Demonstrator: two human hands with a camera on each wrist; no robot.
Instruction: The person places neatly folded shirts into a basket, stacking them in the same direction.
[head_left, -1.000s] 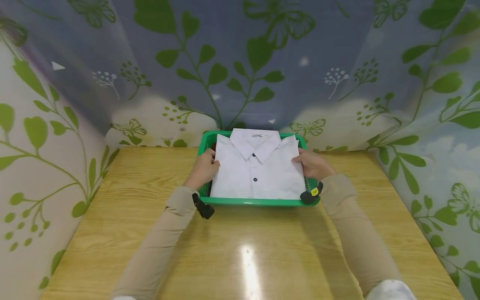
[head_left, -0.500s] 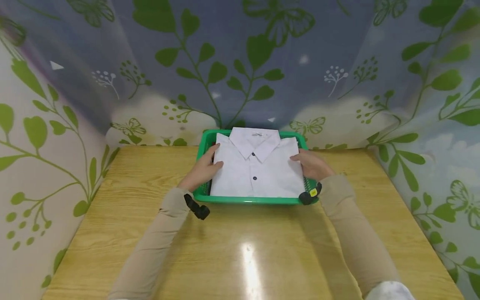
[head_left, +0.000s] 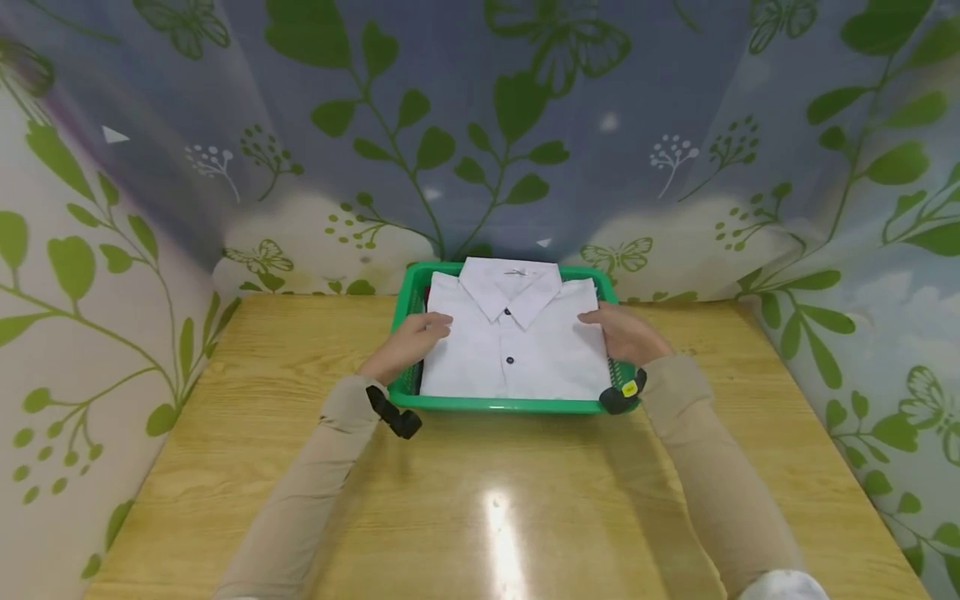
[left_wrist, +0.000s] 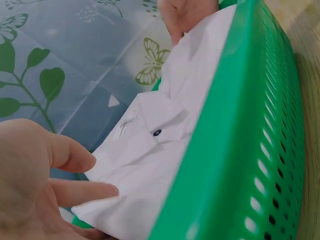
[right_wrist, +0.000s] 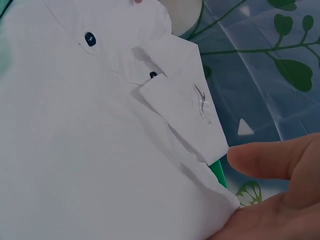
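A folded white collared shirt (head_left: 480, 358) with dark buttons lies in a green plastic basket (head_left: 517, 405). Over the shirt's left edge reaches my left hand (head_left: 408, 343), its fingertips on the cloth. In the left wrist view, two extended fingers (left_wrist: 97, 192) lie by the shirt near the collar, and lower fingers are partly hidden at its edge. My right hand (head_left: 626, 331) is at the shirt's right edge. Its thumb (right_wrist: 265, 157) is straight and apart from its other fingers in the right wrist view; those fingers are partly hidden by the cloth.
The basket stands on a wooden table (head_left: 420, 517), near its back edge. A patterned curtain (head_left: 480, 150) with leaves and butterflies rises behind and on both sides. Something dark or reddish shows beside the shirt inside the basket's left end.
My left hand has lifted from the gap at the shirt's left edge, spread its fingers, then brought them together over the cloth. The right hand, shirt and basket have hardly moved.
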